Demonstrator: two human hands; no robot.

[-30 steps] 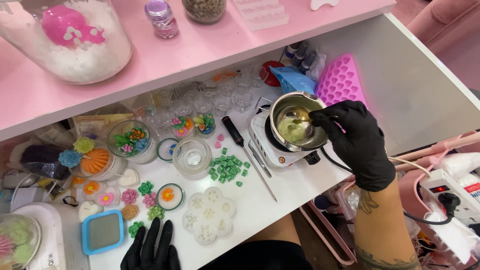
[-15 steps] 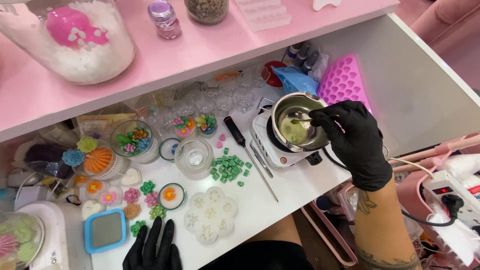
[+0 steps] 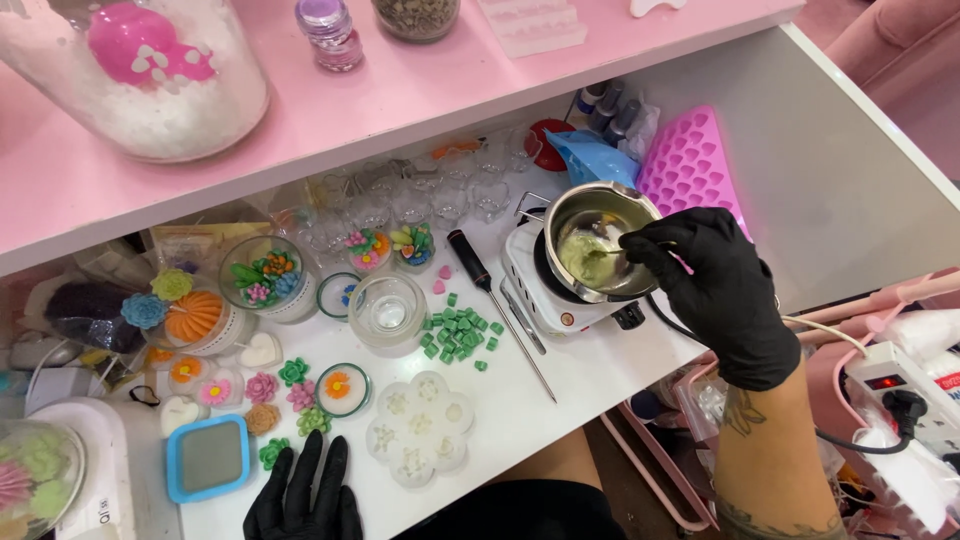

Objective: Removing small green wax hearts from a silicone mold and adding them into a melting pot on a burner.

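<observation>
Right hand (image 3: 715, 285) edged back, green cubes (image 3: 458, 330) beside hotplate (image 3: 560, 290)

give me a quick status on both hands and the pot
Right hand gripping a spoon in the metal pot on the hot plate, pale green melt inside. Left hand flat on the table, empty. Thermometer probe lies beside the hot plate.

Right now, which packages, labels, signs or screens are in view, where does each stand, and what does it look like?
Power strip display: small red lit readout on the white strip at far right.
Small bottles: dark-capped cluster with pale labels, back of the table behind the blue scoop.
Glitter jar: small, clear, purple-pink, on the pink shelf.
Hot plate: white, with red indicator dot, under the steel pot that the right hand stirs.
</observation>
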